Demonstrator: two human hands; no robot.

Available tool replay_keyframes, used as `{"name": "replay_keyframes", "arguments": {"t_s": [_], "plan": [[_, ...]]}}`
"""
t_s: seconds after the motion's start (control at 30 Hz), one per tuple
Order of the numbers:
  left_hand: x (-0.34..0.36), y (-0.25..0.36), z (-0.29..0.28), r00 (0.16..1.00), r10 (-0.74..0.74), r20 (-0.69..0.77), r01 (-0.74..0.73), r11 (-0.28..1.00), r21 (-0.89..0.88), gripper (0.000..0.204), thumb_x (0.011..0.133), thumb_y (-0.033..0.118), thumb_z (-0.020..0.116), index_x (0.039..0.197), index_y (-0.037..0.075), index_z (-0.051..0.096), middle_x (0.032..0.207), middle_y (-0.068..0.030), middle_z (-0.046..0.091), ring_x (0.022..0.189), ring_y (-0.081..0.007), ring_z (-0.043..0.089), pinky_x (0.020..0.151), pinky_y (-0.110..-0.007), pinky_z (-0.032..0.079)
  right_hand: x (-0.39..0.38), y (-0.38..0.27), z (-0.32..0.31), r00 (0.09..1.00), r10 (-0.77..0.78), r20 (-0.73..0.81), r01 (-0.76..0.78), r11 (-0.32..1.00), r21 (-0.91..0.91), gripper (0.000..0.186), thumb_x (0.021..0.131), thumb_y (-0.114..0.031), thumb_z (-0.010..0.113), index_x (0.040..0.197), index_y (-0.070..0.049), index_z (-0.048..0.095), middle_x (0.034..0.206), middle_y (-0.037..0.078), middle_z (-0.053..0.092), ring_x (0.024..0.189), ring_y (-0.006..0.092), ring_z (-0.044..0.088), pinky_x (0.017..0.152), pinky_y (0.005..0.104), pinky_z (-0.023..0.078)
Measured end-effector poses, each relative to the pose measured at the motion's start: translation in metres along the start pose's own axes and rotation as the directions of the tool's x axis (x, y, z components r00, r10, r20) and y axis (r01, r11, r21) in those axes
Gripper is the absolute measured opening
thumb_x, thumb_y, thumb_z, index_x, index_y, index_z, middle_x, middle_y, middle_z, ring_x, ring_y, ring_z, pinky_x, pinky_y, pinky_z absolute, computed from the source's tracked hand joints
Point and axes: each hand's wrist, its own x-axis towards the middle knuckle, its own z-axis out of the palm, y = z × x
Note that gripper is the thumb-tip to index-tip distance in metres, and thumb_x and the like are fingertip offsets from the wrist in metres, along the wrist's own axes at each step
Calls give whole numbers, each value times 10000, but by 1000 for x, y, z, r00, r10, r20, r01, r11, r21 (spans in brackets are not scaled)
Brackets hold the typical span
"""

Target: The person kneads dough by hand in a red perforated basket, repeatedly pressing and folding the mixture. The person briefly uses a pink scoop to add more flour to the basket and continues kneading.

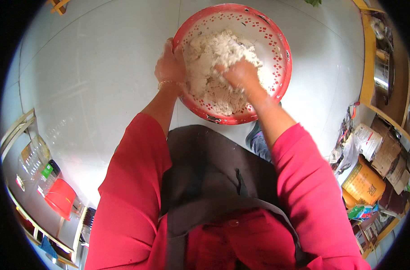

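Note:
A red-rimmed enamel basin (pixel 281 58) with small red diamonds holds a heap of pale flour or rough dough (pixel 225 103), loose and lumpy. My left hand (pixel 170 67) grips the basin's left edge, a bracelet at the wrist. Inside the basin my right hand (pixel 236 72) is sunk into the heap, blurred by motion, so its fingers are unclear. Below the basin are the dark apron (pixel 200 166) on my body and part of a shoe (pixel 254 135).
Along the left side stand wooden racks (pixel 13 130) with plastic bottles (pixel 31 159) and a red bucket (pixel 60 198). On the right are a yellow wooden frame (pixel 367 54), cardboard (pixel 387 153), a yellow bucket (pixel 362 182) and bags (pixel 351 148). The floor (pixel 92 76) is pale tile.

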Motion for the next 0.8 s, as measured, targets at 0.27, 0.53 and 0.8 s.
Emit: {"name": "replay_keyframes", "arguments": {"t_s": [0.27,0.53,0.8], "plan": [[2,-5,4,999,28,-26,-30,997,-68,401,981,298,469,1354,153,501,1148,-143,673,1046,-376,630,887,-456,485,48,10,55,939,-20,-343,90,977,191,545,864,-560,543,1298,-240,618,1214,71,666,1024,265,657,900,424,493],[4,8,-5,999,23,-26,-25,997,-77,384,972,225,480,1333,94,506,1118,-178,668,998,-378,651,851,-420,510,101,10,16,968,1,-249,42,985,169,598,760,-585,640,1270,-274,636,1042,100,717,967,295,678,913,420,508],[8,-11,0,977,163,-136,-185,968,-169,375,969,217,512,1308,59,525,1102,-191,673,984,-355,668,845,-390,517,143,27,28,656,-278,-702,323,944,-72,432,751,-556,706,994,-200,711,848,61,726,743,281,695,676,397,569]]}}
